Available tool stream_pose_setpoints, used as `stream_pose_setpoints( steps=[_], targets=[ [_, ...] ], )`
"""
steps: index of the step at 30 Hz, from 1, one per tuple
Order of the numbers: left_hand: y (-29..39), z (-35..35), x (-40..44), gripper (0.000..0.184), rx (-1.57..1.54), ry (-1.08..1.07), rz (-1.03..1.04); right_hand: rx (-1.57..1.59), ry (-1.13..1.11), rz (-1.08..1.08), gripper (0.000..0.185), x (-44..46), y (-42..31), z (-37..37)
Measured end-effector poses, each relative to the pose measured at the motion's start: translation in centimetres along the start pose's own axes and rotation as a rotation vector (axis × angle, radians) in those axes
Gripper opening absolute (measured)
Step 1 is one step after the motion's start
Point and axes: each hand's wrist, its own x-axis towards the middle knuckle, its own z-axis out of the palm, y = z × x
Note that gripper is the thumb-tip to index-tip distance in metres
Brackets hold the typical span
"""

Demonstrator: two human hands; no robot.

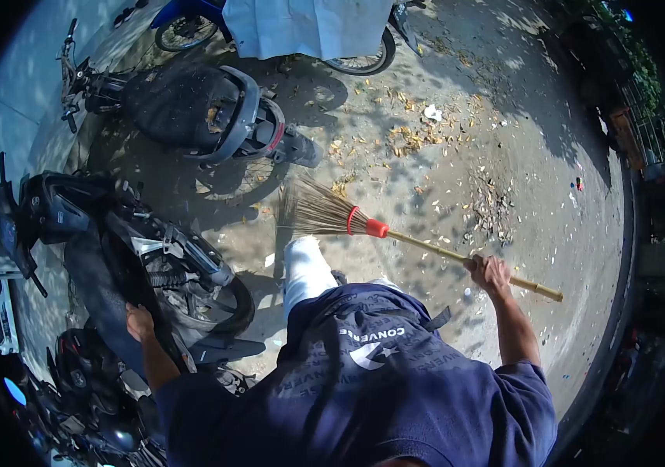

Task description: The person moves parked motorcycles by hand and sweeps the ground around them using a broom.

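Observation:
My right hand (490, 274) is wrapped round the bamboo handle of a broom (441, 250), near its upper end. The broom slants across the ground in front of me, its red collar in the middle and its thin bristles spread to the left, close to my pale trouser leg. On the left side, my left hand (139, 321) is at the black seat (103, 292) of a parked motorbike. It looks bent, but its fingers are too hidden to tell whether they grip the seat. Dry leaves (418, 138) and bits of litter lie scattered beyond the broom.
Another motorbike (173, 105) stands ahead on the left, its rear end near the bristles. A bike under a pale cover (305, 27) is at the top. More motorbikes (95, 381) crowd the lower left. A white scrap (432, 113) lies among the leaves.

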Motion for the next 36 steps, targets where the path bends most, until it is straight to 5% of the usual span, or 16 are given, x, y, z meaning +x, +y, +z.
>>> stream_pose_setpoints(
  steps=[8, 13, 19, 23, 28, 31, 36],
  targets=[
    [-0.6, 2.1, 1.8, 0.046, 0.013, -0.093, -0.159, -0.048, 0.127, 0.154, 0.032, 9.7, 4.7, -3.0],
    [-0.6, 4.1, 4.5, 0.061, -0.015, -0.274, -0.373, 0.018, 0.094, 0.136, 0.032, 8.8, 3.1, -13.1],
    [7.0, 1.2, 1.3, 0.057, 0.076, -0.161, -0.615, 0.030, 0.201, -0.058, 0.032, 15.9, 2.2, -5.7],
    [8.6, 3.4, -2.3, 0.052, -0.102, -0.098, -0.315, 0.073, 0.024, 0.101, 0.032, 23.7, 5.6, -3.4],
    [14.7, 1.6, -14.1, 0.050, -0.203, -0.231, -0.037, 0.007, 0.124, 0.109, 0.033, 29.4, 18.9, -4.0],
    [20.1, 3.0, -22.0, 0.049, -0.272, -0.442, 0.081, 0.102, 0.245, -0.019, 0.033, 28.8, 25.5, -7.0],
    [30.9, 4.7, -31.5, 0.047, -0.369, -0.855, 0.197, 0.122, 0.122, -0.189, 0.030, 31.0, 30.2, -6.2]
  ],
)
